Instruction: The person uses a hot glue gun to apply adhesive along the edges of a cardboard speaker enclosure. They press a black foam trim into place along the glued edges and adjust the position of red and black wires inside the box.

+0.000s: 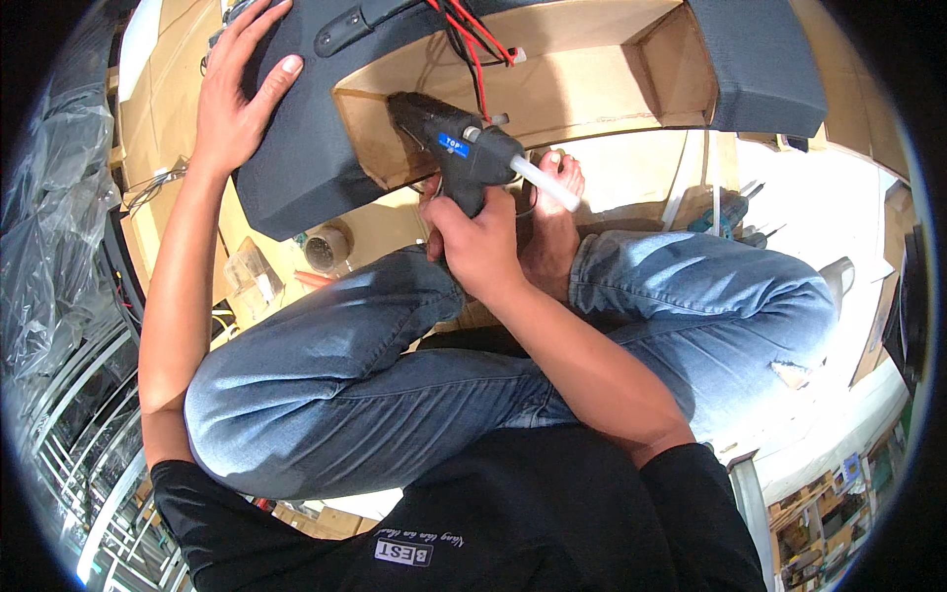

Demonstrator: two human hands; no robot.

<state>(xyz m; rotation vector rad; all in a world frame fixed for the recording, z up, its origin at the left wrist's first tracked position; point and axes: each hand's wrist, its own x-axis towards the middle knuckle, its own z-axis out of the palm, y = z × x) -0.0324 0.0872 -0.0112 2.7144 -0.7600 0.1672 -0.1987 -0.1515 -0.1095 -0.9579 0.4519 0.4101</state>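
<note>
My right hand (477, 245) grips the handle of a black glue gun (452, 146) with a white glue stick poking out of its back. The gun's nozzle points left into the inner corner of an open wooden box (552, 94) wrapped in dark grey fabric. My left hand (237, 89) lies flat, fingers spread, on the box's grey fabric side (296, 158) at the upper left. Red and black wires (472, 44) hang inside the box above the gun. I sit cross-legged in blue jeans, one bare foot under the gun.
A roll of tape (327, 247) and a small clear plastic packet (252, 276) lie on the cardboard floor sheet left of my knee. Screwdrivers and small tools (735, 212) lie to the right. Plastic-wrapped goods (49, 227) and metal racks stand along the left.
</note>
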